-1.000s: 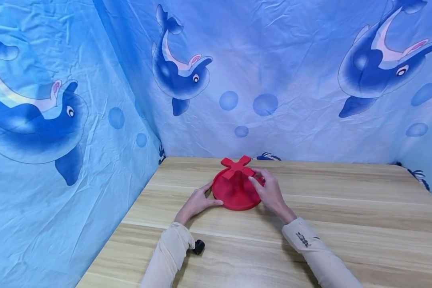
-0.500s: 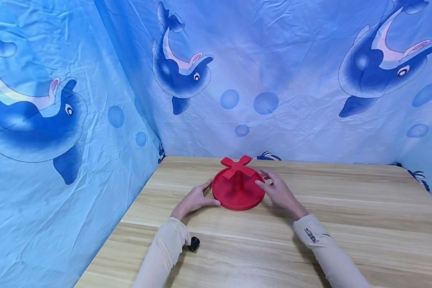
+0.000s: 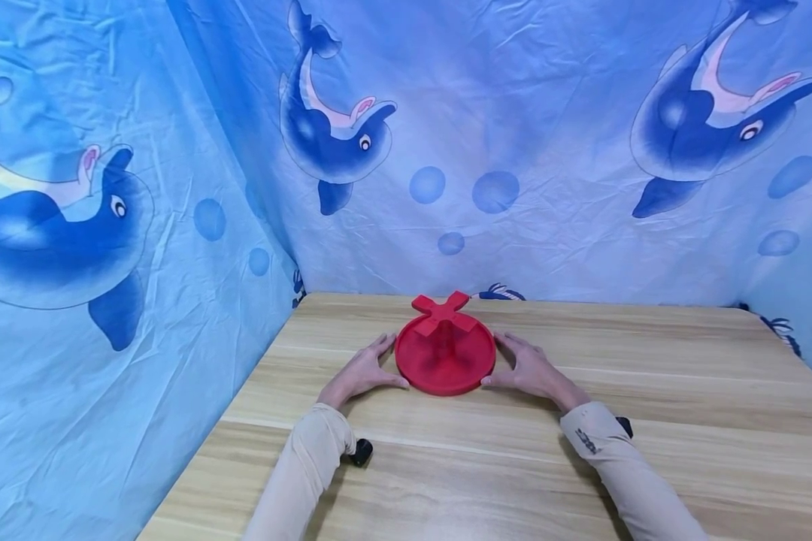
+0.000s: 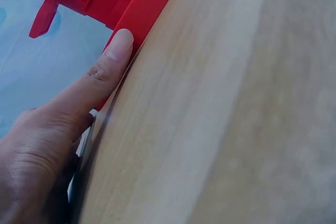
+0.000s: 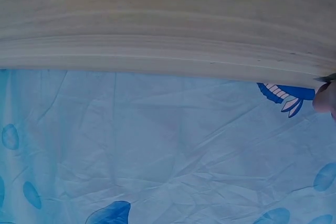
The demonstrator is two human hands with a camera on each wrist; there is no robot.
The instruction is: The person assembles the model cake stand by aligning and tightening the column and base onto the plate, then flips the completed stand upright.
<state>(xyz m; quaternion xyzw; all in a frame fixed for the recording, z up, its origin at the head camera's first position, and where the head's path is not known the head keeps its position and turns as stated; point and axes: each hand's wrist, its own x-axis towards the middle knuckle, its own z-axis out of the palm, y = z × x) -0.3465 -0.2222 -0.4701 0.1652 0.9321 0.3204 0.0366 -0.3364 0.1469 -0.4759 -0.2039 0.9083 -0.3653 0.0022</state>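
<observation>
A red round tray [image 3: 445,388] lies flat on the wooden table, with a short red post [image 3: 445,342] rising from it. On the post sits a red cross-shaped top [image 3: 444,309] with stubby arms. My left hand [image 3: 364,368] holds the tray's left side, thumb in front and fingers farther back. In the left wrist view its thumb [image 4: 118,48] lies along the outer rim. My right hand [image 3: 531,370] cups the opposite side the same way, thumb at the front right. Only a sliver of a right finger [image 5: 325,100] shows in the right wrist view.
The light wooden table [image 3: 649,368] reaches back to a blue dolphin-print curtain [image 3: 555,248], which also hangs along the left. Small black devices [image 3: 362,452] sit at both sleeve cuffs.
My right hand has left the cross-shaped top and come down to the tray's right rim. The left hand stays at the left rim. The tray keeps its place.
</observation>
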